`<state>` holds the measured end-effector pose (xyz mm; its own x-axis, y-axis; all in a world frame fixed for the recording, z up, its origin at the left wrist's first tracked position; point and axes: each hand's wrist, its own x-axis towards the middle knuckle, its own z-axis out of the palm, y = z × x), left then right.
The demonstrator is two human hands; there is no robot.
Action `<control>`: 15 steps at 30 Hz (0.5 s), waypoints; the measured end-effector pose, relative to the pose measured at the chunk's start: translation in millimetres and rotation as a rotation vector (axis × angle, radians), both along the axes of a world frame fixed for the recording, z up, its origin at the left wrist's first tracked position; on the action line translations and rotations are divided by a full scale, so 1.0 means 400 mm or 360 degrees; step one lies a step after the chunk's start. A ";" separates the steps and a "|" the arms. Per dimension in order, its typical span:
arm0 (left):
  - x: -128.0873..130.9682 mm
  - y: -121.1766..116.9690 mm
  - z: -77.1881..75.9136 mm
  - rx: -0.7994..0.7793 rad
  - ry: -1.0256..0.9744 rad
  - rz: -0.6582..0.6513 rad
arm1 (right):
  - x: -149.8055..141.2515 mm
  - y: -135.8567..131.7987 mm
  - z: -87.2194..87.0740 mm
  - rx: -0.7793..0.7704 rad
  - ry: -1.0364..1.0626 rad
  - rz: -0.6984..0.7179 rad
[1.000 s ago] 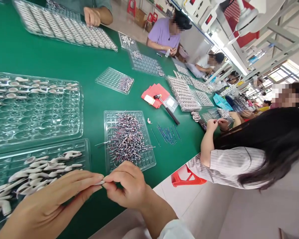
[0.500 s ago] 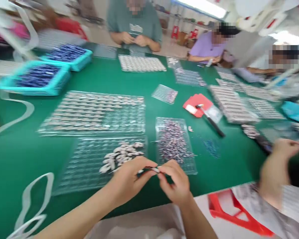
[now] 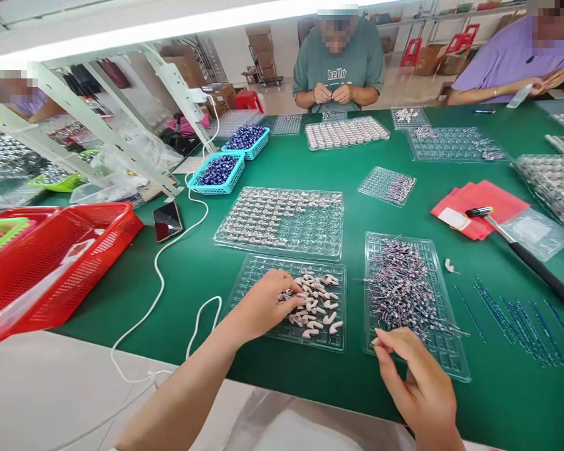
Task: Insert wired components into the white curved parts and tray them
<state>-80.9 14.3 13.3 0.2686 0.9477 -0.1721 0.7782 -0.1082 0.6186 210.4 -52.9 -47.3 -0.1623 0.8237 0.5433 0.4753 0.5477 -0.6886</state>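
Note:
My left hand reaches into a loose pile of small white curved pieces on a clear plastic tray. Its thumb and fingertips close around one of the pieces, partly hidden by the fingers. My right hand is at the near left corner of a second clear tray, thumb and forefinger pinched together; whatever is between them is too small to name. On that tray lies a heap of thin wired parts with dark and whitish heads.
Behind stands a clear tray partly filled with rows of white pieces. To the right lie a black-handled hammer, red sheets and blue twisted strands. Leftward are a phone, a white cable and red baskets. Co-workers sit opposite.
My hands were together, holding a small white piece between them. They have parted: left to the pile of white pieces, right to the wired-parts tray. The view has swung left.

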 end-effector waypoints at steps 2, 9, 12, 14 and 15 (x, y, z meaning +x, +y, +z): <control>-0.018 0.011 0.014 -0.0037 0.0075 0.0000 | 0.003 -0.002 -0.003 -0.0028 -0.0028 -0.0038; -0.068 0.209 0.024 0.0226 0.0287 0.0426 | 0.003 0.001 -0.007 -0.0001 -0.0074 -0.0073; -0.060 0.353 -0.003 0.0320 0.0352 0.0528 | 0.000 0.006 -0.007 0.0037 -0.0072 -0.0064; -0.045 0.437 -0.024 0.0368 0.0397 0.0535 | -0.002 0.010 -0.008 0.0050 -0.0068 -0.0068; -0.037 0.470 -0.034 0.0374 0.0422 0.0528 | -0.004 0.011 -0.008 0.0050 -0.0066 -0.0075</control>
